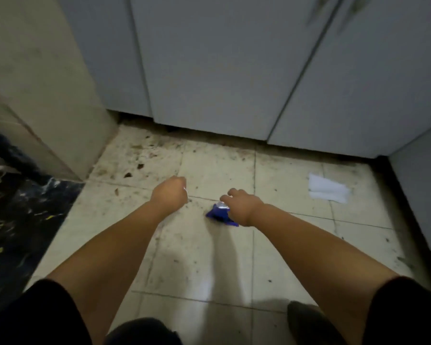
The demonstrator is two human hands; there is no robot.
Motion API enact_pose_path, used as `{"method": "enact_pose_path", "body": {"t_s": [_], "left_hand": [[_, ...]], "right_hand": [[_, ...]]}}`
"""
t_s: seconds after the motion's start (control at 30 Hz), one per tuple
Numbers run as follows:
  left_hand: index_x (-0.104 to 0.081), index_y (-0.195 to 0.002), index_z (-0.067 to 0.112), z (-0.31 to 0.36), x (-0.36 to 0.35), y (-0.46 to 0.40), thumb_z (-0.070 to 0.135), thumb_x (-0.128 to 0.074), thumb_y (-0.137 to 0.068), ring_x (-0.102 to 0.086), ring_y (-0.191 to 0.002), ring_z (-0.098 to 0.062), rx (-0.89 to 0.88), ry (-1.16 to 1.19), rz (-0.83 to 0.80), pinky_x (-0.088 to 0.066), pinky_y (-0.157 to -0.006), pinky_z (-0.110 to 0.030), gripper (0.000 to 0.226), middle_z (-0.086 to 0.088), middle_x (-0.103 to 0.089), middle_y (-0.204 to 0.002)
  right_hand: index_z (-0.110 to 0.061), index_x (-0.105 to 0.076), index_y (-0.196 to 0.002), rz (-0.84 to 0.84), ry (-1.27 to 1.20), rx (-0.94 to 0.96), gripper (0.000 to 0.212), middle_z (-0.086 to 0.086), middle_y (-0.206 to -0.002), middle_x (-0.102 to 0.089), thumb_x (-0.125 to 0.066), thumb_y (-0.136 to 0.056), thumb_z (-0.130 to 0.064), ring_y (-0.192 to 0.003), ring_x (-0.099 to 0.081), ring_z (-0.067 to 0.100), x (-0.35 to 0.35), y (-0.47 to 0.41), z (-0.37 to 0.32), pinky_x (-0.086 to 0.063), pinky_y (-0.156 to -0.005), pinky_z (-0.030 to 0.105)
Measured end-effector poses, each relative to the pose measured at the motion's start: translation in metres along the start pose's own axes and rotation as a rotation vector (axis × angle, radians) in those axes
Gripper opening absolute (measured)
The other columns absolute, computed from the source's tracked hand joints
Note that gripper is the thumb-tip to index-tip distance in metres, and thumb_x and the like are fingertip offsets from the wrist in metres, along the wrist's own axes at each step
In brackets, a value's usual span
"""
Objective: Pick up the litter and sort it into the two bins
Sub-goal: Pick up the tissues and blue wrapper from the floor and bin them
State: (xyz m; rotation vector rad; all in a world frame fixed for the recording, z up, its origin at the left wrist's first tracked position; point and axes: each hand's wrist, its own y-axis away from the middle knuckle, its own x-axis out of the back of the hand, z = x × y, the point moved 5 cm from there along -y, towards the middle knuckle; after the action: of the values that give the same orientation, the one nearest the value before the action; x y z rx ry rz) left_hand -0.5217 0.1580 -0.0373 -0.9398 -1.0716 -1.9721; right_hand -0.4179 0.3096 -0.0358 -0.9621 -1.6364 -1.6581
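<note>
A crumpled blue wrapper (218, 213) with a silvery inside hangs under my right hand (241, 206), whose fingers are closed on its top above the tiled floor. My left hand (171, 194) is curled into a fist to the left of it, with a tiny white scrap showing at the fingertips. A white paper tissue (328, 188) lies flat on the floor to the right, apart from both hands. No bin is in view.
Grey cabinet doors (209, 70) close off the far side, and another grey panel (423, 195) the right. A beige wall corner (47, 95) and a dark marbled strip (23, 220) lie to the left. Dirt specks and brown bits (135, 168) dot the pale tiles.
</note>
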Motion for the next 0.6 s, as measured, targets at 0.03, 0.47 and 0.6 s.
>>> {"method": "enact_pose_path", "body": {"t_s": [0.03, 0.47, 0.6], "left_hand": [[-0.059, -0.106, 0.007, 0.024, -0.017, -0.003, 0.012, -0.045, -0.09, -0.058, -0.105, -0.034, -0.005, -0.038, -0.014, -0.047, -0.089, -0.037, 0.021, -0.017, -0.06, -0.119], [-0.035, -0.138, 0.011, 0.098, -0.194, -0.051, 0.019, -0.052, -0.091, -0.061, -0.111, -0.031, 0.247, -0.303, -0.222, -0.05, -0.089, -0.039, 0.05, -0.013, -0.061, -0.126], [-0.054, -0.124, 0.011, 0.098, -0.2, -0.067, 0.016, -0.047, -0.094, -0.061, -0.11, -0.032, 0.26, -0.367, -0.16, -0.05, -0.088, -0.039, 0.031, -0.013, -0.063, -0.122]], "right_hand": [[-0.017, -0.033, -0.143, -0.007, -0.012, -0.03, 0.049, 0.013, -0.146, -0.033, -0.044, -0.095, -0.016, -0.131, -0.037, 0.032, -0.007, 0.002, 0.033, -0.041, -0.104, 0.044], [-0.019, -0.027, -0.146, -0.02, -0.219, -0.32, 0.058, 0.012, -0.152, -0.025, -0.046, -0.092, -0.013, -0.124, -0.049, 0.036, -0.125, -0.001, 0.343, -0.045, -0.1, 0.043], [-0.024, -0.017, -0.149, 0.057, -0.267, -0.385, 0.071, 0.012, -0.159, -0.009, -0.048, -0.089, -0.004, -0.13, -0.04, 0.037, -0.13, -0.026, 0.393, -0.043, -0.101, 0.044]]}}
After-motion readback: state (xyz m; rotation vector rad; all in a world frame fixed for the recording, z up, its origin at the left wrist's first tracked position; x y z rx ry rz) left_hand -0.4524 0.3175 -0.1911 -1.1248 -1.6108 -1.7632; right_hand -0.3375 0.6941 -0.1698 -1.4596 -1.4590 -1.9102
